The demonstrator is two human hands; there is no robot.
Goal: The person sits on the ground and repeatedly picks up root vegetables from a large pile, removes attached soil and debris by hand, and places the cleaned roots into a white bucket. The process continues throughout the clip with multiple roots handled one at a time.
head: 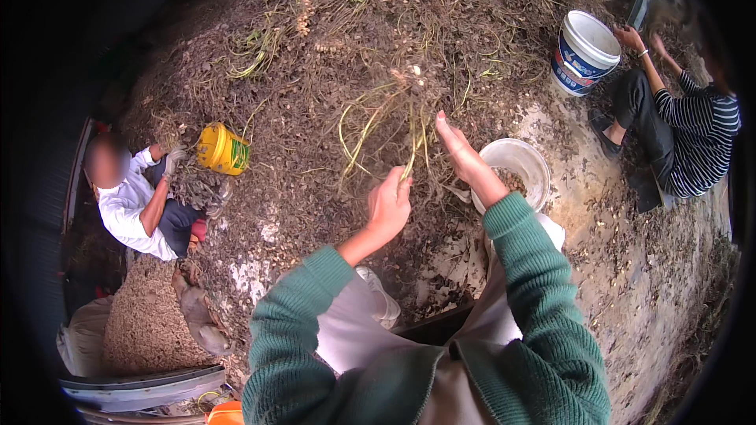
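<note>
My left hand (390, 203) is shut around the lower stems of an uprooted peanut plant (415, 136). Its yellow-green stems rise away from me, and a tangle of roots with a few pale pods (417, 74) is at the far end. Just right of the stems, my right hand (463, 153) is held flat and on edge with nothing in it; whether it touches the plant I cannot tell. Under my right wrist stands a white plastic bucket (538, 174), partly hidden by the forearm, with loose peanuts (512, 180) at its bottom.
Dried peanut plants (331, 41) form a wide heap ahead. A person (142, 200) sits left by a yellow bucket (221, 147); another (691, 130) sits right by a white-and-blue bucket (582, 59). Shelled-looking loose pods (142, 324) are piled lower left. Concrete floor (614, 271) shows on the right.
</note>
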